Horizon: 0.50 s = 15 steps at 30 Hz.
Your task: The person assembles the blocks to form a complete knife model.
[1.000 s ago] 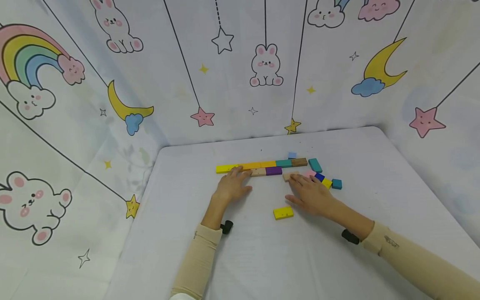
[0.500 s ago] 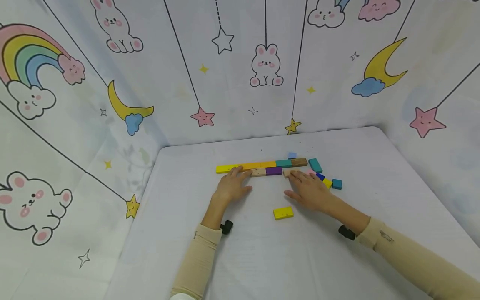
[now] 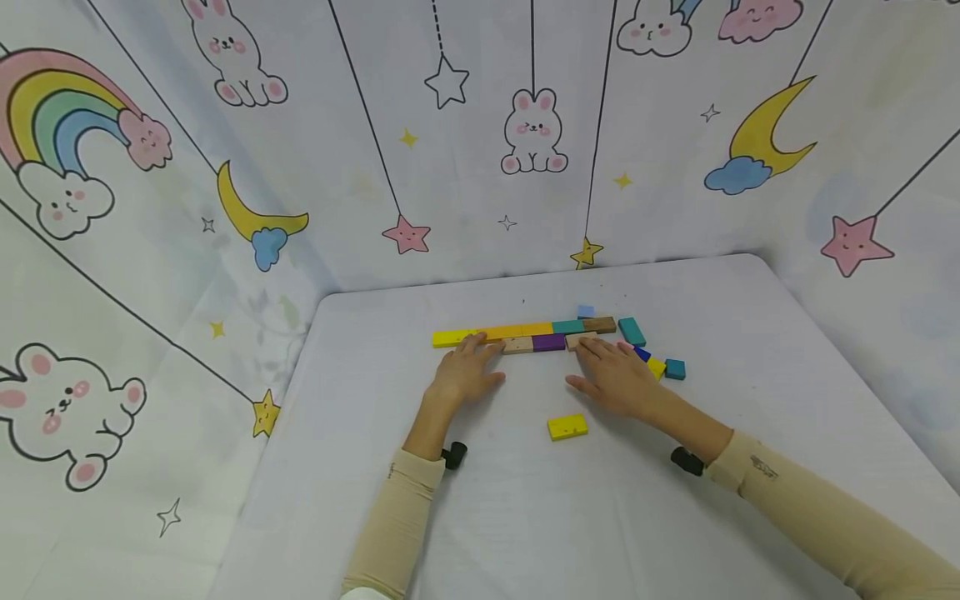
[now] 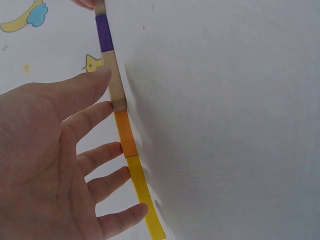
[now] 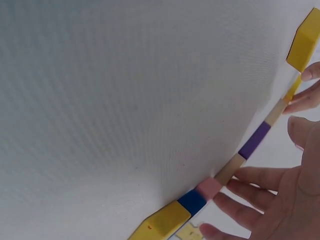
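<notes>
Two rows of wooden blocks lie on the white table. In the back row are a yellow block (image 3: 452, 339), orange ones (image 3: 517, 332), a teal block (image 3: 567, 327) and a brown block (image 3: 600, 325). My left hand (image 3: 459, 375), fingers extended, touches the left end of the rows; the left wrist view shows its fingertips along the yellow and orange blocks and the thumb at a plain wood block (image 4: 116, 87). Right of that is a purple block (image 3: 548, 342). My right hand (image 3: 621, 383) rests its fingertips on another plain block (image 3: 577, 341) beside the purple one.
A yellow block (image 3: 567, 427) lies in front, between the hands. Right of the rows are a slanted teal block (image 3: 632, 332), a pink one (image 5: 208, 188), a dark blue one (image 5: 192, 202) and a small teal one (image 3: 675, 369). A light blue block (image 3: 585, 311) sits behind.
My right hand has slid a little left, moving the plain block up beside the purple block. The left hand stays in place.
</notes>
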Available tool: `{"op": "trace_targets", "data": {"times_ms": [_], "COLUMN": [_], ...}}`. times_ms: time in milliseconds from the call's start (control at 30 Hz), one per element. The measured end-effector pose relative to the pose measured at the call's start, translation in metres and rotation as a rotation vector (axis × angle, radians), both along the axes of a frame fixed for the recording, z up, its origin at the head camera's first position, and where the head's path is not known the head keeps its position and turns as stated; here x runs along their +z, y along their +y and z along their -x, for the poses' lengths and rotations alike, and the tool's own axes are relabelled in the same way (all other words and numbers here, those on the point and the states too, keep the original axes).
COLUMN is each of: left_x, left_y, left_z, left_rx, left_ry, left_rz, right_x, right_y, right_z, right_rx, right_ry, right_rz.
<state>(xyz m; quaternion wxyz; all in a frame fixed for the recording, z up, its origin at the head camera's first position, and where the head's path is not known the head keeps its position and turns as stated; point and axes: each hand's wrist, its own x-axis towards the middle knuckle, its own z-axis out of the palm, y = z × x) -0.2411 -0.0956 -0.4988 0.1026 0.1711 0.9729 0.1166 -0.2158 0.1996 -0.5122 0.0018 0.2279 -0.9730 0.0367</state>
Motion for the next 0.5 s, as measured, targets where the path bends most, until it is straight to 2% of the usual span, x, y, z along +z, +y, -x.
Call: {"op": "trace_targets", "data": {"times_ms": [300,500], "left_x": [-0.0076,-0.0038], "left_y": [-0.002,-0.001], "left_z": [0.005,0.0022], "left_rx": [0.0,-0.002], "left_ry": [-0.023,-0.007], "left_rz": [0.012,0.0], "right_x": [-0.0006,0.0002], "right_y": [-0.0033,-0.006], "right_z": [0.0025,0.002], "right_rx": [-0.014,-0.018], "right_ry": [-0.007,0.003], "right_rz": [-0.001,0.01]}}
